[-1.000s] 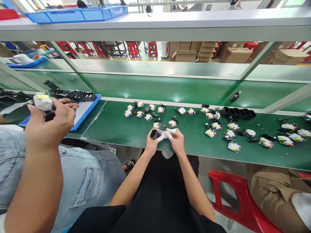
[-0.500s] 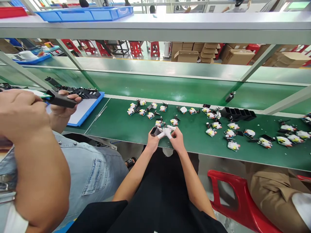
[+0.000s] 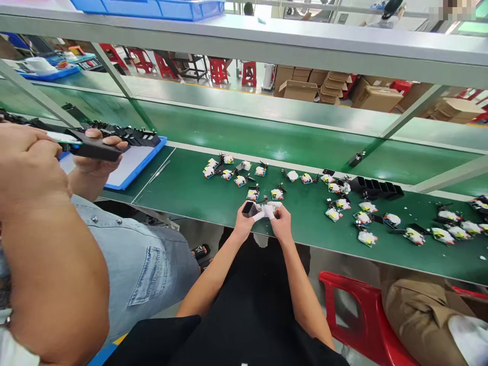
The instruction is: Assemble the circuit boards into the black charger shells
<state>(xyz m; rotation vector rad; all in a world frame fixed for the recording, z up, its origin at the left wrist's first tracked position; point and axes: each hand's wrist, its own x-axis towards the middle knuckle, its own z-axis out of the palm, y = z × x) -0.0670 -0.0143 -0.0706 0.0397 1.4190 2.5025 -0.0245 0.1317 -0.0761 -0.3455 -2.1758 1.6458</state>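
Note:
Close to the table's front edge, my left hand (image 3: 244, 223) is closed around a small black rectangular case (image 3: 249, 209), its open end facing up. White coverings show on fingertips of both hands. My right hand (image 3: 281, 222) is closed too, its fingers pinched just right of the case. Between the hands lies a small whitish part (image 3: 268, 209), partly hidden by the fingers; it looks like one of the circuit boards. Just beyond my hands are two circuit boards with white lumps and black attached parts, a left one (image 3: 252, 193) and a right one (image 3: 277, 192).
More such boards (image 3: 368, 238) spread across the green table (image 3: 206, 203) to the right. A row of black cases (image 3: 375, 187) stands at the back. A co-worker's hand (image 3: 95, 165) at left holds a black case over a blue-rimmed tray (image 3: 131, 178). A red stool (image 3: 366, 315) stands at right.
The view has tilted slightly. My hands have drawn a little closer together, and the white-covered fingers now bunch around the small part. The left hand keeps the black case.

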